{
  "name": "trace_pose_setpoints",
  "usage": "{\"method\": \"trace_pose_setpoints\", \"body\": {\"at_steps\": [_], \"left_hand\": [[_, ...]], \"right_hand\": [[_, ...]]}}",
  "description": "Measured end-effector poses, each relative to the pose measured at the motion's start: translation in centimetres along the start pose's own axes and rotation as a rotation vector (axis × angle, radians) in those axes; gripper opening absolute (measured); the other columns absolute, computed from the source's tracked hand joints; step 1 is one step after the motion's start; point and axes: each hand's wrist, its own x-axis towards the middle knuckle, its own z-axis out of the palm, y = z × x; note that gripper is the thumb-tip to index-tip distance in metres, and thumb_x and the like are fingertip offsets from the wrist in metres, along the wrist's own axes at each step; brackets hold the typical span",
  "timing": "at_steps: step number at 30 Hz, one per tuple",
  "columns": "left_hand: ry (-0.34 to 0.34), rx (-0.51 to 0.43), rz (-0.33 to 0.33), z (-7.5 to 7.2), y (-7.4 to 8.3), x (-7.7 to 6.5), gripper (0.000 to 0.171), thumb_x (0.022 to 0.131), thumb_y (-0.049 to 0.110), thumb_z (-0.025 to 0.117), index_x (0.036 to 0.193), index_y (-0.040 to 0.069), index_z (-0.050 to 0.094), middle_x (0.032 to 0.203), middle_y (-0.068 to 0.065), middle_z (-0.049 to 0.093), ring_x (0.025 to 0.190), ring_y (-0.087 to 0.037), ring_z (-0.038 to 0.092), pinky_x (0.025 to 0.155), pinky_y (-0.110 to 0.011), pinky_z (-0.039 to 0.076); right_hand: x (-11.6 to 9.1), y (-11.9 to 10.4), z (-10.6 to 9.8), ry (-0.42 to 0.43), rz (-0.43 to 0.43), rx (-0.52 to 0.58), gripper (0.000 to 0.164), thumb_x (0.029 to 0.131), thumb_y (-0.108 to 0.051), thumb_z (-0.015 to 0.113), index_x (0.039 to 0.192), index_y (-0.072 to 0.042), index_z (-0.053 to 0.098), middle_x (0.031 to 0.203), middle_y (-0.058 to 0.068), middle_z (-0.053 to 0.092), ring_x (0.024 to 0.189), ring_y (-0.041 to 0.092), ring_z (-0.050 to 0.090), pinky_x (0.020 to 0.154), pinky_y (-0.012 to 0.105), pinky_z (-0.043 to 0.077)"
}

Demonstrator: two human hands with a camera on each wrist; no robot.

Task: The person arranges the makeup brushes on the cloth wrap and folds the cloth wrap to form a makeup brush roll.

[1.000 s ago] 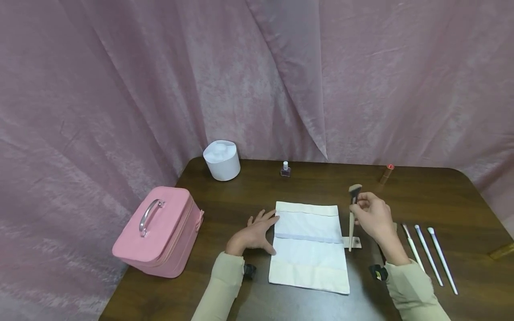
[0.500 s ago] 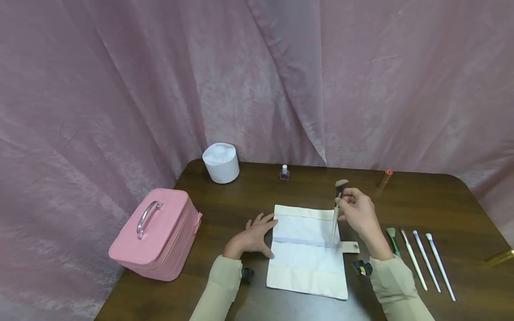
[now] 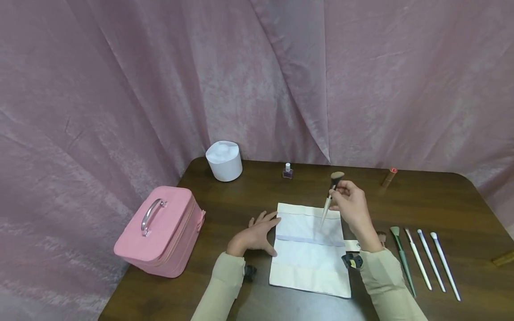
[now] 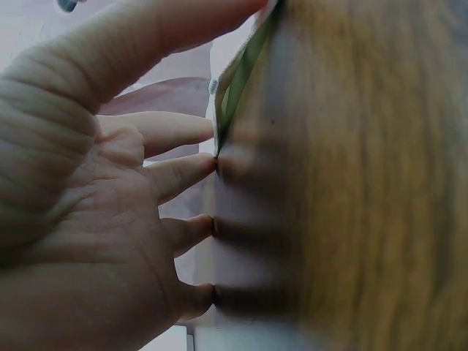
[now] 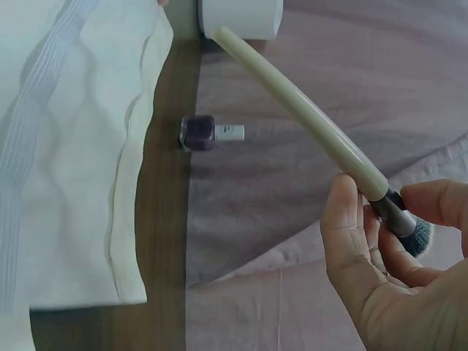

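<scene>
A makeup brush with a cream handle is pinched near its bristle end by my right hand. Its bristles point up, and the handle slants down over the upper right part of an unfolded white cloth brush roll. In the right wrist view the brush handle is apart from the cloth. My left hand lies at the roll's left edge with fingers spread. Seen from the left wrist, the fingertips of that hand meet the table along the cloth edge. A pale elastic band crosses the roll.
Several makeup brushes lie in a row at the right, among them a green one. A pink case stands left. Along the back are a white tissue roll, a nail polish bottle and a lipstick-like tube. A gold tube sits far right.
My right hand has carried the brush leftward from beside the roll to above it, and the handle has tilted. The left hand stays at the cloth's edge.
</scene>
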Motion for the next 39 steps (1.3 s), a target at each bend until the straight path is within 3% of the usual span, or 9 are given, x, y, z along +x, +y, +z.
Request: {"method": "trace_pose_setpoints", "body": {"at_steps": [6,16,31,39], "left_hand": [[-0.003,0.005,-0.014,-0.1,0.0,0.0,0.102,0.075,0.023,0.092,0.159,0.015,0.035,0.168,-0.004,0.017,0.154,-0.033,0.003,0.118,-0.062,0.004],[-0.004,-0.001,0.011,0.2,0.0,0.0,0.102,0.074,0.022,0.093,0.158,0.014,0.036,0.168,-0.002,0.017,0.154,-0.032,0.003,0.119,-0.061,0.005],[0.017,0.039,-0.009,-0.1,0.1,-0.2,0.101,0.072,0.025,0.094,0.157,0.014,0.039,0.167,-0.003,0.022,0.154,-0.033,0.009,0.118,-0.062,0.01],[0.02,0.045,-0.008,0.0,0.0,0.1,0.102,0.072,0.026,0.094,0.157,0.014,0.039,0.167,-0.001,0.022,0.154,-0.032,0.008,0.118,-0.061,0.01]], "right_hand": [[0.6,0.2,1.6,-0.016,-0.005,0.068,0.029,0.099,0.002,0.055,0.124,0.016,0.049,0.103,0.017,0.058,0.077,0.006,0.062,0.068,0.032,0.06],[1.3,1.4,4.4,-0.02,0.007,0.082,0.025,0.097,0.006,0.056,0.12,0.016,0.053,0.101,0.019,0.059,0.077,0.005,0.062,0.068,0.029,0.06],[1.7,2.5,8.3,-0.055,0.001,0.116,0.024,0.097,0.006,0.056,0.119,0.015,0.053,0.098,0.018,0.059,0.078,0.009,0.062,0.069,0.029,0.06],[1.6,3.2,9.3,-0.07,0.029,0.058,0.026,0.099,0.002,0.057,0.121,0.014,0.055,0.1,0.018,0.059,0.082,0.018,0.063,0.069,0.034,0.06]]}}
